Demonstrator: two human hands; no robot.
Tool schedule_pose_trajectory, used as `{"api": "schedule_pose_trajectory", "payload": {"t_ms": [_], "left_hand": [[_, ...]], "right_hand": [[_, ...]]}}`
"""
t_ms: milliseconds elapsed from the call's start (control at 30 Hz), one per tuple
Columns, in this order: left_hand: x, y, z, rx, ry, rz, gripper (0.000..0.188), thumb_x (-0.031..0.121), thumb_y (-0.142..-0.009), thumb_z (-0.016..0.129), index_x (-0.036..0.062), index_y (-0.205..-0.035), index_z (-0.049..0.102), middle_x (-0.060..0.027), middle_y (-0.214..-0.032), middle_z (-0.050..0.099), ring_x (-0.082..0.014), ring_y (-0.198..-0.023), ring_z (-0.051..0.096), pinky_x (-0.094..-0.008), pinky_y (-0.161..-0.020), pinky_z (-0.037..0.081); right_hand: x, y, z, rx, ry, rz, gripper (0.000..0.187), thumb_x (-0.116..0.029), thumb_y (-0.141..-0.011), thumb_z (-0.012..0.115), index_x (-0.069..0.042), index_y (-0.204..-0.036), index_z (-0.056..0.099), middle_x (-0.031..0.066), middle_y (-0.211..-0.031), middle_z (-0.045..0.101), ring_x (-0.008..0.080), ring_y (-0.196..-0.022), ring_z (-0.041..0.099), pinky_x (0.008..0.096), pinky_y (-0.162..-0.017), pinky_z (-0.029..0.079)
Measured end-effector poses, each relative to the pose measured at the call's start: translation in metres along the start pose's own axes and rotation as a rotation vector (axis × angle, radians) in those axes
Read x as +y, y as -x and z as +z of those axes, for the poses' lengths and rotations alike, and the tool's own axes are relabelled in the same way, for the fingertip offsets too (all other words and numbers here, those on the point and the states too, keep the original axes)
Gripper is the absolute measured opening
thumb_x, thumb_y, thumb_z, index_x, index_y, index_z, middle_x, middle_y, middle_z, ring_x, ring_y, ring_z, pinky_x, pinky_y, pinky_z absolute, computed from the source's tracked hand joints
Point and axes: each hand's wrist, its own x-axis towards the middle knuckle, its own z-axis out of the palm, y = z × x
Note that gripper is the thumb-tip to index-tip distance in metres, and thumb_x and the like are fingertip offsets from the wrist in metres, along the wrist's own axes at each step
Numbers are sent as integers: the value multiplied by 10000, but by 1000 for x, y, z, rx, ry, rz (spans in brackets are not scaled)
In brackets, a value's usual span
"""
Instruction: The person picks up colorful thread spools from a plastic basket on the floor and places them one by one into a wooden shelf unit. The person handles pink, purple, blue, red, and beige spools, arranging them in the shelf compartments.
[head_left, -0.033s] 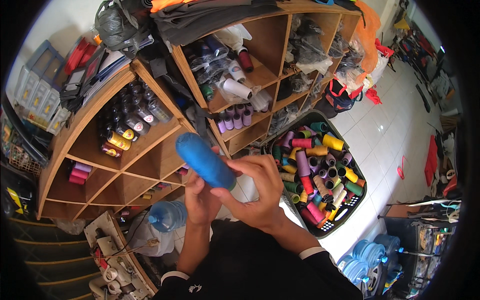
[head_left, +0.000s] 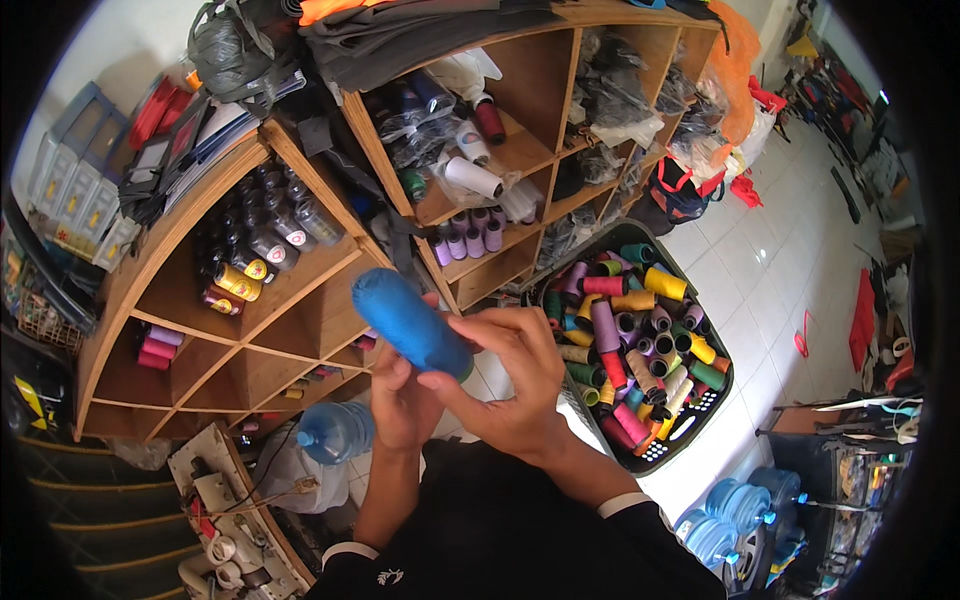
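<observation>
In front of my chest I hold a large blue thread spool (head_left: 410, 322), tilted with its rounded top pointing up and left. My left hand (head_left: 402, 398) wraps it from below, thumb against its side. My right hand (head_left: 515, 385) is closed round the lower right end, thumb and fingers on either side of the thread. A bit of green shows at the spool's base, and the rest of that end is hidden by my fingers. To the right, a dark basket (head_left: 722, 385) is heaped with thread spools in many colours.
Wooden shelves (head_left: 350, 262) ahead and left hold dark thread spools (head_left: 270, 245), purple spools (head_left: 470, 240) and plastic-wrapped bundles. A water jug (head_left: 337, 432) stands below, beside a sewing machine (head_left: 225, 520). More blue jugs (head_left: 738, 505) stand at lower right on the tiled floor (head_left: 765, 330).
</observation>
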Motion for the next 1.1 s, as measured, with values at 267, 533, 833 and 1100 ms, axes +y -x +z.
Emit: {"api": "schedule_pose_trajectory", "payload": {"t_ms": [267, 533, 833, 1100], "left_hand": [[-8, -9, 2, -64, -63, 19, 685, 354, -902, 556, -11, -1426, 308, -183, -1243, 519, -294, -1167, 528, -442, -1027, 407], [-2, -10, 9, -3, -81, 13, 635, 328, -895, 553, 3, -1396, 337, -189, -1251, 516, -312, -1184, 524, -451, -1033, 401], [-1, -11, 3, -167, -242, 89, 547, 220, -872, 546, -3, -1338, 364, -203, -1267, 513, -321, -1217, 506, -450, -1061, 367], [-1, -13, 7, -85, -213, 85, 549, 183, -869, 545, -13, -1342, 349, -215, -1237, 531, -329, -1188, 534, -434, -1014, 422]], "right_hand": [[20, 13, 5, 24, 102, -188, 252, -98, -681, 831, -95, -900, 707, 81, -928, 570, 215, -764, 544, 319, -657, 447], [14, 3, -9, 14, 60, -20, 274, -129, -737, 817, -41, -951, 671, 124, -983, 552, 232, -806, 565, 311, -674, 462], [23, 6, -11, -28, 6, -48, 139, -31, -788, 725, -17, -888, 630, 123, -897, 575, 243, -792, 567, 325, -711, 451], [15, 14, -16, -103, -30, 25, 164, -16, -800, 691, -41, -937, 606, 128, -943, 589, 304, -870, 569, 379, -751, 458]]}}
